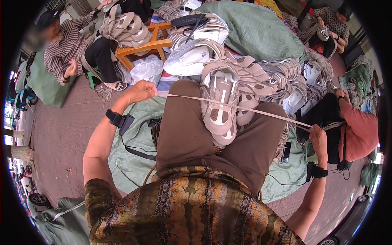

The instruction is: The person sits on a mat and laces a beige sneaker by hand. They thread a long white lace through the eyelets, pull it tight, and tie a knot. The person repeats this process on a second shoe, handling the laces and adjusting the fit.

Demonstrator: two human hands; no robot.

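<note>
A beige-grey sneaker upper [217, 108] with white trim rests between my knees, its toe pointing toward me. A second upper [246, 108] lies against its right side. Through the eyelets of the first runs a long beige shoelace [271, 113], pulled taut out to both sides. My left hand [143, 91] pinches one end of it beyond my left knee. Farther out to the right, my right hand [318, 140] is closed on the other end, where the lace looks doubled. Both wrists carry black straps with small devices.
Stacks of beige uppers [281, 75] lie ahead, around a large green sack [249, 28]. A wooden stool [152, 38] and a white plastic bag [147, 68] stand ahead to the left. Co-workers sit at left, far right and near right, where a pink sleeve [359, 128] shows.
</note>
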